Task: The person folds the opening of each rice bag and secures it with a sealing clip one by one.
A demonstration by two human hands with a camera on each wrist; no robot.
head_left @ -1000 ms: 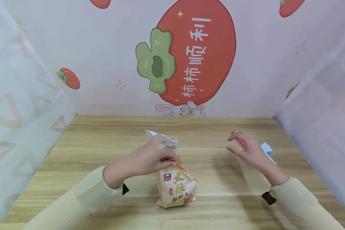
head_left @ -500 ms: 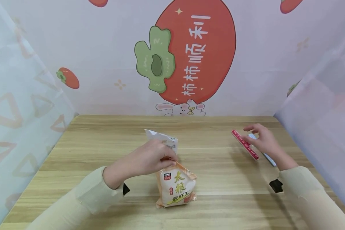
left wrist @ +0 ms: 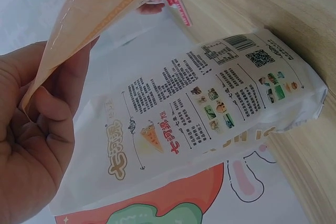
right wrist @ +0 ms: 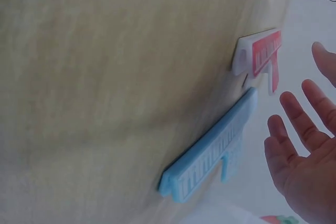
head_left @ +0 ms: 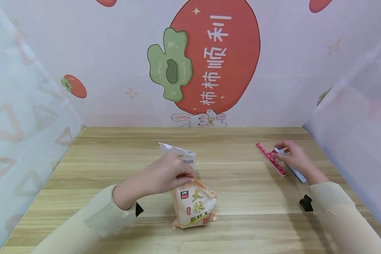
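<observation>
My left hand (head_left: pixel 160 176) pinches the top edge of a small orange-and-white rice bag (head_left: pixel 195 210), which stands upright on the table. In the left wrist view the bag's orange edge (left wrist: pixel 79 22) runs between thumb and fingers. Right behind it stands a white printed bag (left wrist: pixel 194 108), partly hidden by the hand in the head view. At the right, my right hand (head_left: pixel 293 157) hovers over two bag clips, fingers slightly bent and holding nothing. The red-and-white clip (right wrist: pixel 266 51) lies by the fingertips; the light-blue clip (right wrist: pixel 210 153) is partly covered by the hand in the head view.
The wooden table (head_left: pixel 114 144) ends at a white back wall sheet (head_left: pixel 114 42) with persimmon prints. Similar pale sheets close off the left side (head_left: pixel 22 106) and the right side (head_left: pixel 362 106).
My right hand has moved right and slightly back, uncovering the red clip, then settled lower over the clips. The left hand stays at the rice bag.
</observation>
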